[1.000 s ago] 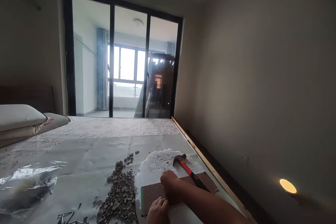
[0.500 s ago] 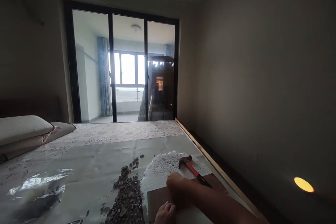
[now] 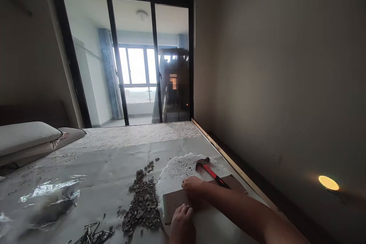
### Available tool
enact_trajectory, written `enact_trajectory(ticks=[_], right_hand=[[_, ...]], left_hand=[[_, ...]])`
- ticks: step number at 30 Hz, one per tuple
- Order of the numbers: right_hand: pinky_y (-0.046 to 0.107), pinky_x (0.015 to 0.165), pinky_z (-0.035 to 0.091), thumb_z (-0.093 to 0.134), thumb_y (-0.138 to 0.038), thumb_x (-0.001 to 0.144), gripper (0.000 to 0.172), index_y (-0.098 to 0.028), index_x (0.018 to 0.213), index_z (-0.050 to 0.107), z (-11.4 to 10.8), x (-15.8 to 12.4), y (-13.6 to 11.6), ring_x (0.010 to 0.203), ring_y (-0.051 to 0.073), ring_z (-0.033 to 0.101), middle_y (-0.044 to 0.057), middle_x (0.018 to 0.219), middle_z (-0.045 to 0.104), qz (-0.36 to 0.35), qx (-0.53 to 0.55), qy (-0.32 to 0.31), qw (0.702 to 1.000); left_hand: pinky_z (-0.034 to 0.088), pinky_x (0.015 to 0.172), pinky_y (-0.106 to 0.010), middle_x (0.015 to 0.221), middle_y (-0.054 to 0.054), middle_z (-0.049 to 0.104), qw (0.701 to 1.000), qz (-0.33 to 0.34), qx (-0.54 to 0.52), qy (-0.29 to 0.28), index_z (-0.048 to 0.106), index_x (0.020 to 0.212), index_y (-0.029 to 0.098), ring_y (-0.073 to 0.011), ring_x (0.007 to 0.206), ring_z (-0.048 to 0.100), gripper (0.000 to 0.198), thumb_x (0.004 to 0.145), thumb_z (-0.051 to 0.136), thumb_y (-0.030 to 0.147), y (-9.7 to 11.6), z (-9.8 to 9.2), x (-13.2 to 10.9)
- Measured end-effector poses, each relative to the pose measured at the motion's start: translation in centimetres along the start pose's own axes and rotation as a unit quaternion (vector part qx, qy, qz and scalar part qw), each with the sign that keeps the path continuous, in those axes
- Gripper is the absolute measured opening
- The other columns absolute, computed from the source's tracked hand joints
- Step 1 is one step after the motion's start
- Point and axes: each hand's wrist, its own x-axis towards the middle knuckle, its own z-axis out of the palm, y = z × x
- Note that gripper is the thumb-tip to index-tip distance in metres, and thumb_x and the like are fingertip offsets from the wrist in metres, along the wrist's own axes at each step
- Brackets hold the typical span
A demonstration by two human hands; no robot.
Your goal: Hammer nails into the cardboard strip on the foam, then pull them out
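Note:
A flat brownish board [image 3: 172,201] with small marks lies on a round white foam sheet [image 3: 177,167]. My left hand [image 3: 182,219] touches the board's near left part, its fingers bent and pressed together. Reaching across from the right, my right hand [image 3: 192,187] is closed at the board's far edge. Whatever either hand holds is hidden or too small to make out. Just beyond my right forearm lies a claw hammer [image 3: 210,170] with a red and black handle, its head on the foam. My forearm covers part of the board.
Broken grey stone bits [image 3: 143,207] lie left of the foam. Several nails [image 3: 94,233] and a shiny clear plastic bag [image 3: 54,202] are farther left. A wooden rail [image 3: 225,150] runs along the bed's right edge, near the wall. Pillows [image 3: 28,135] lie at the left.
The camera view has tilted and shifted, bringing more of the nails and left hand into sight. Both hands stay at the board; the hammer lies in the same place.

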Motion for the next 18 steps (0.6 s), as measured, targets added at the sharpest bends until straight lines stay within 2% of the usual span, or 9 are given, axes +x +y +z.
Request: enact_trajectory(ticks=[3, 7, 10, 12, 14, 16, 18], right_hand=[[0.027, 0.065, 0.053, 0.06, -0.014, 0.074, 0.022, -0.011, 0.094, 0.069, -1.1, -0.2, 0.4, 0.082, 0.023, 0.068, 0.015, 0.095, 0.07, -0.012, -0.009, -0.013, 1.0], [0.031, 0.068, 0.052, 0.056, -0.009, 0.075, 0.022, -0.007, 0.092, 0.068, -3.7, -0.9, 1.6, 0.087, 0.026, 0.066, 0.017, 0.096, 0.07, -0.005, -0.004, -0.023, 1.0], [0.03, 0.072, 0.049, 0.047, -0.009, 0.081, 0.026, -0.005, 0.098, 0.066, -6.0, -1.8, 2.6, 0.09, 0.023, 0.064, 0.019, 0.102, 0.067, 0.002, 0.018, -0.003, 1.0], [0.029, 0.07, 0.047, 0.045, -0.016, 0.086, 0.025, -0.007, 0.095, 0.066, -7.2, -2.5, 2.7, 0.086, 0.021, 0.064, 0.017, 0.099, 0.068, -0.012, 0.041, -0.006, 0.999], [0.027, 0.066, 0.046, 0.043, -0.021, 0.088, 0.027, -0.009, 0.092, 0.066, -8.0, -3.3, 2.3, 0.08, 0.019, 0.063, 0.013, 0.093, 0.069, -0.03, 0.066, -0.017, 0.997], [0.025, 0.063, 0.043, 0.043, -0.023, 0.088, 0.026, -0.011, 0.09, 0.065, -8.4, -4.2, 1.6, 0.075, 0.016, 0.061, 0.009, 0.089, 0.068, -0.05, 0.089, -0.029, 0.994], [0.023, 0.061, 0.041, 0.042, -0.023, 0.089, 0.025, -0.011, 0.09, 0.064, -8.7, -5.0, 1.0, 0.074, 0.014, 0.058, 0.007, 0.088, 0.067, -0.056, 0.105, -0.035, 0.992]], left_hand=[[0.031, 0.104, -0.029, 0.118, -0.008, 0.061, 1.0, -0.001, 0.012, 0.008, 0.064, 0.106, 0.016, -0.0205, 0.115, 0.049, 0.045, 0.068, 0.041, 0.007, 0.2, -0.2, 0.0], [0.034, 0.1, -0.032, 0.113, -0.009, 0.063, 1.0, 0.005, 0.016, 0.013, 0.062, 0.106, 0.015, -0.0216, 0.111, 0.052, 0.046, 0.068, 0.04, 0.005, 0.4, -0.4, 0.4], [0.039, 0.094, -0.033, 0.111, -0.011, 0.063, 0.999, -0.009, -0.023, 0.023, 0.057, 0.113, 0.014, -0.0215, 0.107, 0.055, 0.048, 0.07, 0.039, 0.006, 0.3, -0.8, 0.8], [0.042, 0.091, -0.033, 0.114, -0.012, 0.062, 0.994, -0.031, -0.085, 0.063, 0.052, 0.119, 0.013, -0.0205, 0.105, 0.057, 0.044, 0.078, 0.036, 0.011, 0.3, -1.1, 1.1], [0.043, 0.089, -0.034, 0.116, -0.013, 0.061, 0.983, -0.03, -0.142, 0.114, 0.05, 0.119, 0.014, -0.0207, 0.105, 0.057, 0.038, 0.086, 0.036, 0.024, 0.3, -1.6, 1.4], [0.044, 0.085, -0.034, 0.108, -0.011, 0.064, 0.978, -0.012, -0.158, 0.138, 0.055, 0.11, 0.017, -0.0214, 0.1, 0.058, 0.034, 0.089, 0.035, 0.033, 0.4, -2.1, 1.6], [0.043, 0.076, -0.032, 0.09, -0.009, 0.066, 0.981, -0.019, -0.134, 0.137, 0.059, 0.091, 0.018, -0.0213, 0.088, 0.06, 0.033, 0.09, 0.033, 0.038, 0.6, -2.7, 1.6]])
